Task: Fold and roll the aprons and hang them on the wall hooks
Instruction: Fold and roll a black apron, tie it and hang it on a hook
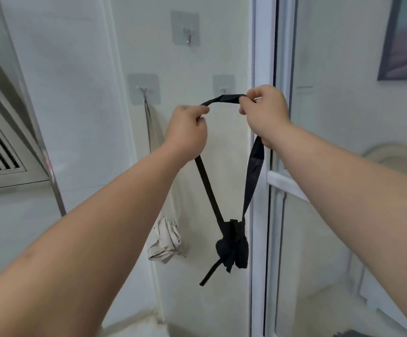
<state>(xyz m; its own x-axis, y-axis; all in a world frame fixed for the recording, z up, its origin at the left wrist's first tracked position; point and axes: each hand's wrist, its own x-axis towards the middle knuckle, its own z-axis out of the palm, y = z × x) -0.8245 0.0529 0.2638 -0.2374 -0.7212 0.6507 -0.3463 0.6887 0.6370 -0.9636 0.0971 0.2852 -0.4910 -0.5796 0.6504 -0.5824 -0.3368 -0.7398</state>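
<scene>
lower-left hook (pixel 144 90): taken. The pale apron (pixel 166 239) hangs from it by its strap, rolled bundle against the wall. Looks done.
left hand (pixel 187 132): fingers pinched on the black strap's left side.
top hook (pixel 188 36): bare.
neck strap (pixel 222 99): stretched between both hands, right in front of the lower-right hook (pixel 223 90). Doesn't look seated on it yet.
black apron (pixel 232 246): rolled and tied, dangling from the strap just right of the pale one. Fold and roll look finished; not hung.
right hand (pixel 263 110): thumb and fingers clamped on the strap's right side.
remaining: loop the strap over the hook, let go. No other aprons visible.
</scene>
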